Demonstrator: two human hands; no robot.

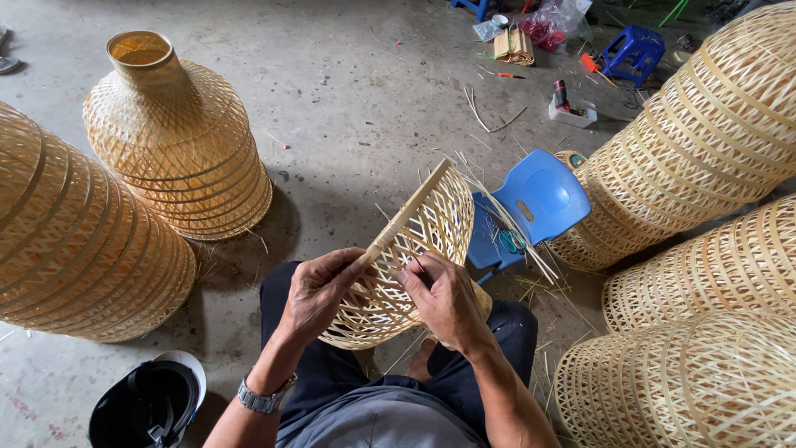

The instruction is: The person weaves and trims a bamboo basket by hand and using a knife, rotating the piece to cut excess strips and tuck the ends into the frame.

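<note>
Both hands work the woven bamboo shade on the lap: left hand grips its rim, right hand pinches a strip; keeping the weave taut seems wise

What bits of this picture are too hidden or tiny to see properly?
Head view only:
- Left hand fingers: tucked behind the woven bamboo shade.
- Black helmet: cut off by the bottom edge.
- Small tools on the blue stool: too small.
- Far clutter: cut off at the top.

Half-woven bamboo basket, tilted, on lap
</note>
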